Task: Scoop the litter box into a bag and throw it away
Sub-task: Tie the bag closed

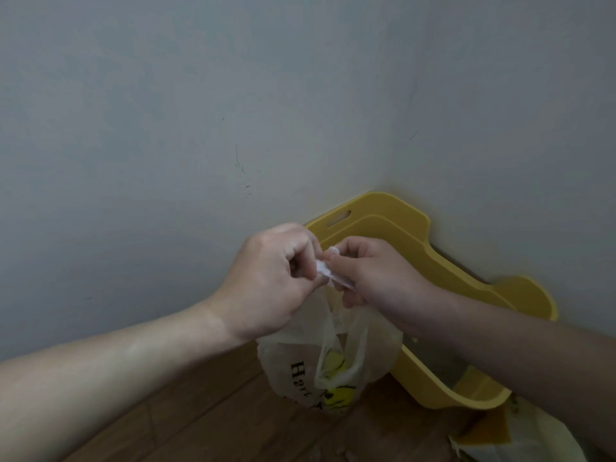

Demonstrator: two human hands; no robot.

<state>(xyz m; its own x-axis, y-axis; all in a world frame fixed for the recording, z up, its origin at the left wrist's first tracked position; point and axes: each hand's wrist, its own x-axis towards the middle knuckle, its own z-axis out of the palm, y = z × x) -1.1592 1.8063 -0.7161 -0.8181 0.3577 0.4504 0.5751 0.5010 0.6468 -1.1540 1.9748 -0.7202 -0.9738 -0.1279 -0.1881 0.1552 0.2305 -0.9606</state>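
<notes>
Item, bag (pixel 300 371): thin see-through plastic with black lettering and a yellow smiling face. It is hanging from my hands, bulging at the bottom, just above the wooden floor (pixel 200 411) and in front of the litter box

Item, handles (pixel 328 271): twisted white strips, which I am pinching between both hands

Item, left hand (pixel 270 281): fingers curled, thumb and fingers pinching the handles from the left

Item, right hand (pixel 376 278): curled likewise, pinching the other end, its fingertips touching the left hand's

Item, litter box (pixel 383 221): yellow, sitting in the corner against the grey wall; my arms are hiding its inside

Step in hand, as I judge it: the scooping is looking done and I am tying the bag closed

Next move is calling for: drawing both hands apart to tighten the knot, keeping the bag upright, then carrying it to a bin, none showing here
</notes>
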